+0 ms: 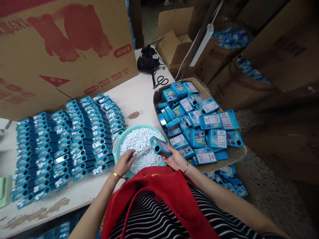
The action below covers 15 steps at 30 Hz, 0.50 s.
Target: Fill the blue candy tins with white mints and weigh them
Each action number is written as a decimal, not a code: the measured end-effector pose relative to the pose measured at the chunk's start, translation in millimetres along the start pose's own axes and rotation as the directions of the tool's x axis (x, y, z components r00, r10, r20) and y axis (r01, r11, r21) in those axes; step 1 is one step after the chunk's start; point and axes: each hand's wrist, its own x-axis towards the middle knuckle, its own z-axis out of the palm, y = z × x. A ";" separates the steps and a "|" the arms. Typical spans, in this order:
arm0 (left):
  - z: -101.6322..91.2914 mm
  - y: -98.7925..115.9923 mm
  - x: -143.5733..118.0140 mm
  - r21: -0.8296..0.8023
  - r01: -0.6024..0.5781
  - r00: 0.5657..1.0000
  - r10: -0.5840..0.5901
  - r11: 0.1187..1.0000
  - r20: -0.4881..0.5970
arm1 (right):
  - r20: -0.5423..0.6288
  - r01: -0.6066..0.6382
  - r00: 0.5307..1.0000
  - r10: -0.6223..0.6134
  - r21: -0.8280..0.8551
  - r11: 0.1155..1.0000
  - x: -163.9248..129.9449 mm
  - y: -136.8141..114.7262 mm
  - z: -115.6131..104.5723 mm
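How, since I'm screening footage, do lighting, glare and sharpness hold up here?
In the head view, the white tabletop is brighter than the shadowed cartons at right; head view: glare whitens one blue box at left; head view: small print on the held pack looks soft.

At ten o'clock stands a big brown cardboard carton (82, 39) with faded red print. Just short of twelve, a tangled black bundle with cords (149, 61) sits on a whitish, stained tabletop (136, 91) — beside it, black-handled scissors (159, 83) lie at twelve. Between twelve and one is an open brown cardboard box (169, 46); at one, a dark slanting pole (208, 16). A pale green plastic object (5, 191) — cut off by the edge — lies between eight and nine.
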 end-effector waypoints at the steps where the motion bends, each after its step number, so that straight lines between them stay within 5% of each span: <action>1: -13.9 4.6 -5.3 -0.004 -0.018 1.000 0.018 1.000 -0.004 | -0.029 0.000 1.000 0.000 0.005 1.000 1.4 1.0 3.0; 6: -64.7 36.2 -17.7 0.046 -0.070 0.997 0.069 0.996 0.035 | -0.039 0.021 0.999 -0.023 -0.040 0.999 9.5 2.7 18.4; 11: -81.5 65.2 -4.5 0.152 -0.177 0.969 0.145 0.972 0.200 | 0.016 0.020 1.000 -0.018 -0.096 0.995 13.0 4.3 24.8; 15: -92.2 99.2 8.0 0.373 -0.193 0.941 0.063 0.907 0.334 | 0.028 0.035 0.999 -0.032 -0.140 0.989 13.8 5.4 23.5</action>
